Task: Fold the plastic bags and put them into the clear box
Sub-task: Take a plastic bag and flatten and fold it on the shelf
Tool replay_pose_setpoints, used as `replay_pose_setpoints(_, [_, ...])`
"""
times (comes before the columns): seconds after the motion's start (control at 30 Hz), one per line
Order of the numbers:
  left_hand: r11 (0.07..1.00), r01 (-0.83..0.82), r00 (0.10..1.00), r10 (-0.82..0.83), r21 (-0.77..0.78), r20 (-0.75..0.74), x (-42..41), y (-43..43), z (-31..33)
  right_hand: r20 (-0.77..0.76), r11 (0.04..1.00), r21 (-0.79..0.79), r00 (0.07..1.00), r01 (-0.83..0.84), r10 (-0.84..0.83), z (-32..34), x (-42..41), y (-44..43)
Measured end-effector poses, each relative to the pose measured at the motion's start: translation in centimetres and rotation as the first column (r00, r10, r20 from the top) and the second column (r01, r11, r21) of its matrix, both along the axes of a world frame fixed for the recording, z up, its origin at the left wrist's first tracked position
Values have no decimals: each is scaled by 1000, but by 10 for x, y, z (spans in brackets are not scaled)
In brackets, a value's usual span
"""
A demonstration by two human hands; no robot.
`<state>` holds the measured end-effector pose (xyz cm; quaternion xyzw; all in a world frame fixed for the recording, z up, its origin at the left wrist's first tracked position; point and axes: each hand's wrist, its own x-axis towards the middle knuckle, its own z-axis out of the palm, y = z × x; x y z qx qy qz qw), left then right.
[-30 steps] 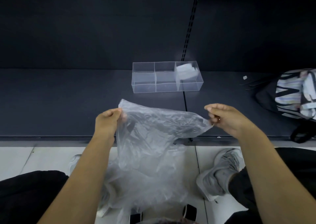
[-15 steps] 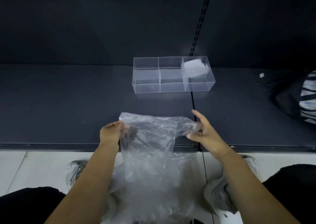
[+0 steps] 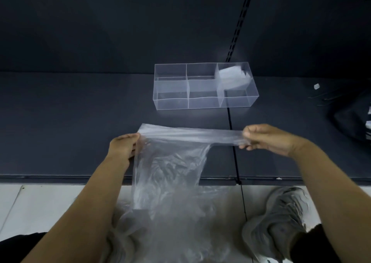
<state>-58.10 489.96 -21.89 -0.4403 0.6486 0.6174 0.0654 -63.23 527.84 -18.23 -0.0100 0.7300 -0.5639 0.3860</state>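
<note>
Above the shelf [image 3: 80, 122], both hands' grips, left hand [image 3: 123, 147] and right hand [image 3: 265, 137], pinch the plastic bag [image 3: 170, 162] stretched left-to-right.

Two hands [image 3: 122, 148] [image 3: 268, 137], one plastic bag [image 3: 170, 162], one clear box [image 3: 204, 102], one folded bag [image 3: 230, 76], one grey shoe [image 3: 281, 218]

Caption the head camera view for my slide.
Left hand and right hand stretch a crumpled clear plastic bag before the divided clear box.

A bag [image 3: 170, 172] of thin, clear plastic film, crinkled and faintly shiny. A box [image 3: 172, 102] of rigid clear plastic, smooth and glossy, holds a folded bag [image 3: 232, 76] of the same film. The shelf [image 3: 70, 122] is dark, smooth, matt. The floor [image 3: 50, 206] is pale smooth tile. A grey knit-cloth shoe [image 3: 281, 218].
</note>
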Motion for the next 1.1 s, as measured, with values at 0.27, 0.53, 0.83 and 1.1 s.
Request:
replay_pose_setpoints(0.27, [989,56,996,-45,136,-79,-29,0,11,-313,872,83,843,483,-437,11,-47,-14])
replay_pose_setpoints(0.53, [995,-61,995,67,78,-75,-29,-2,12,-316,669,82,656,739,-686,-2,-19,-26])
replay_pose_setpoints(0.83, [985,-165,986,163,51,40,55,15,-21,46,816,264,839,514,-543,-31,97,-52])
replay_pose_setpoints(1.1, [937,-267,962,245,224,119,107,45,-15,-80,751,208,776,627,-626,-32,123,-88])
